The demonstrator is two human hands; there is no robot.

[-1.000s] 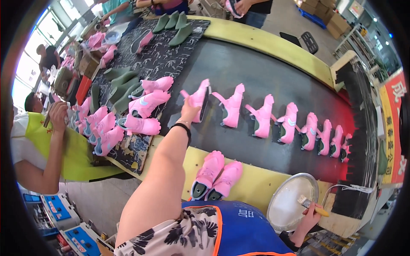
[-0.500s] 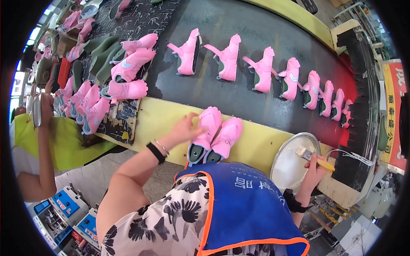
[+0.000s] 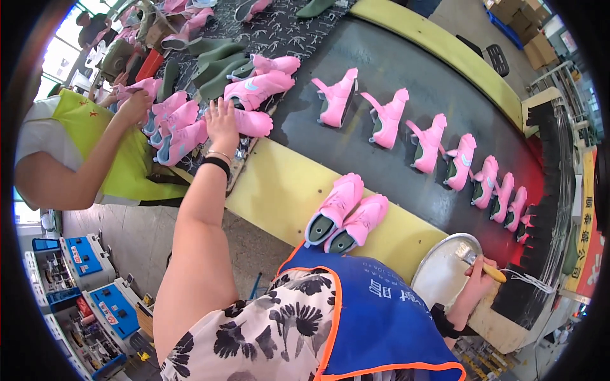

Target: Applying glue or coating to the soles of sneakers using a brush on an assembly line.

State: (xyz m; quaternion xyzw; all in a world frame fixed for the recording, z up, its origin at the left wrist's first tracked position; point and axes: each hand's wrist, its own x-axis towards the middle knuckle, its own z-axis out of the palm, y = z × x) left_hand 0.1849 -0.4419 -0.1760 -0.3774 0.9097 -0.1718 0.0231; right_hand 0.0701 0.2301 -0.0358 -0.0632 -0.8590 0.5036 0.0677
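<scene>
- The left hand (image 3: 222,124) lies back-up over the heel end of a pink shoe (image 3: 253,124), fingers stretched out and slightly parted; whether it presses on the shoe cannot be told.
- This shoe rests on its side near the bench's (image 3: 273,173) left end, its long axis running roughly left to right, scalloped toe pointing right, away from the palm.
- The left hand is much the nearer; the right hand (image 3: 478,277) is well apart, closed around the yellow handle of a brush (image 3: 494,274), whose head is over a round metal pan (image 3: 467,237) coated white inside.
- Between the hands, a pair of pink shoes (image 3: 346,213) stands side by side, dark green forms filling their openings.
- Smooth, curved green forms (image 3: 219,71) lie beyond the left hand; more pink shoes (image 3: 387,120) line the flat, dark belt (image 3: 419,86).
</scene>
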